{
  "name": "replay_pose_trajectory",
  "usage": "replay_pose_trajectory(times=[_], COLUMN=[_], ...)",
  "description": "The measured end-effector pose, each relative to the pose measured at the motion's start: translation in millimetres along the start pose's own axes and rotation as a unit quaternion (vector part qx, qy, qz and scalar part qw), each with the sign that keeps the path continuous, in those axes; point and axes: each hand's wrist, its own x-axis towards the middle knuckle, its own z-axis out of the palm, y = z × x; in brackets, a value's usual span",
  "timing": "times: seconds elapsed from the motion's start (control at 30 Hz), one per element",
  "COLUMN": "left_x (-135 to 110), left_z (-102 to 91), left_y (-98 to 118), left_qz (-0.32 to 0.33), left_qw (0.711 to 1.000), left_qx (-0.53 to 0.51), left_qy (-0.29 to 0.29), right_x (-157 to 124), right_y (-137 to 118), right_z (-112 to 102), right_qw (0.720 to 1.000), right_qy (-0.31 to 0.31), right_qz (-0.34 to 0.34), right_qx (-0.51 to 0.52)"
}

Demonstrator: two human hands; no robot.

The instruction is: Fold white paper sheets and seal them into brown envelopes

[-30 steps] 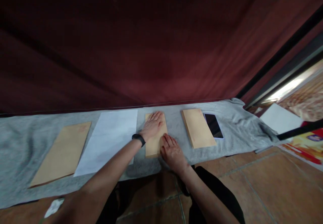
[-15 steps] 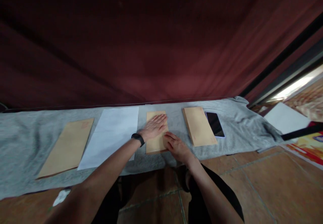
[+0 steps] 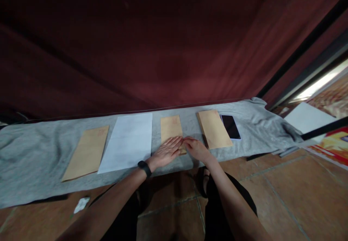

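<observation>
A small brown envelope (image 3: 170,127) lies on a grey cloth (image 3: 35,154) spread over the floor. My left hand (image 3: 166,151), with a black band on its wrist, rests flat on the envelope's near end with its fingers stretched out. My right hand (image 3: 196,148) lies beside it at the envelope's near right corner, fingers pointing left and touching the edge. Neither hand holds anything.
To the left lie a white sheet (image 3: 128,141) and a long brown envelope (image 3: 87,152). To the right are a stack of brown envelopes (image 3: 214,129) and a dark phone (image 3: 230,127). A dark red curtain (image 3: 152,41) hangs behind. Brown floor tiles (image 3: 285,194) lie nearer me.
Both hands have slid toward me along the small envelope, from its far half to its near end. The view has shifted slightly.
</observation>
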Motion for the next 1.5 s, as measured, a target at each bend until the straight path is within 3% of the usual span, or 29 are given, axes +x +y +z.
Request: replay_pose_trajectory(times=[0.13, 0.27, 0.37, 0.53, 0.67, 0.77, 0.87, 1.0, 1.27, 1.4, 1.5], left_x=[-18, -16, 6, 64, 103, 114, 104, 71, 8, -23, -41], left_z=[-1.4, -16.3, -29.8, -38.6, -38.1, -36.9, -33.4, -23.2, -2.8, 0.6, 5.5], left_y=[10, 2, -18, -54, -63, -62, -59, -51, -28, -16, -10], left_qz=[-0.002, -0.005, 0.0, -0.004, 0.0, -0.01, -0.002, 0.019, 0.013, 0.026, 0.041], left_qw=[0.995, 0.994, 0.999, 0.992, 0.975, 0.96, 0.949, 0.944, 0.956, 0.962, 0.965], left_qx=[-0.102, -0.112, -0.045, 0.122, 0.218, 0.277, 0.313, 0.33, 0.29, 0.268, 0.261], left_qy=[0.024, -0.003, 0.006, 0.033, 0.049, 0.046, 0.026, -0.011, -0.051, -0.044, -0.002], right_x=[-3, -6, -5, -3, -4, -3, -2, -3, -10, -16, -20], right_y=[-3, -4, -2, 2, 0, -3, -6, -10, -9, -6, -4], right_z=[-1, -3, -1, 1, -2, -4, -6, -8, -3, -2, -1], right_qw=[1.0, 1.0, 1.0, 0.997, 0.995, 0.993, 0.992, 0.991, 0.991, 0.992, 0.992], right_qy=[0.0, -0.012, -0.009, -0.025, -0.03, -0.042, -0.052, -0.054, -0.034, -0.044, -0.048], right_qz=[-0.006, -0.024, -0.021, -0.005, -0.006, -0.005, 0.002, 0.005, -0.018, -0.033, -0.048], right_qx=[-0.004, 0.004, -0.022, -0.079, -0.098, -0.106, -0.112, -0.125, -0.13, -0.111, -0.104])
